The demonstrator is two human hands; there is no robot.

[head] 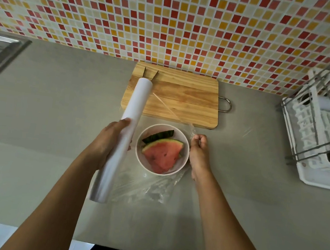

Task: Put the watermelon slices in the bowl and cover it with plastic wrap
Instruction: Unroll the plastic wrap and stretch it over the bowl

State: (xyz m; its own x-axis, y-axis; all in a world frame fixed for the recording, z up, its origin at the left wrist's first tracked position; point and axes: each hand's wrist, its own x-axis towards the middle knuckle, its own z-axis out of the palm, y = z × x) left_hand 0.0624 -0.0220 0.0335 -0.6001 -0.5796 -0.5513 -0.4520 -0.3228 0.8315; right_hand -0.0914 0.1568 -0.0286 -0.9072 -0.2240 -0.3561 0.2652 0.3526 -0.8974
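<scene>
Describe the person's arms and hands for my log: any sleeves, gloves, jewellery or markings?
The left hand and right hand are bare: no gloves, rings, watch or bracelets show. The left forearm and right forearm are uncovered to the frame's bottom edge; no sleeve is in view. No markings visible.

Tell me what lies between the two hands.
In the head view, the white bowl holding the watermelon slices sits between the left hand, which grips the wrap roll, and the right hand, which pinches the plastic film.
</scene>
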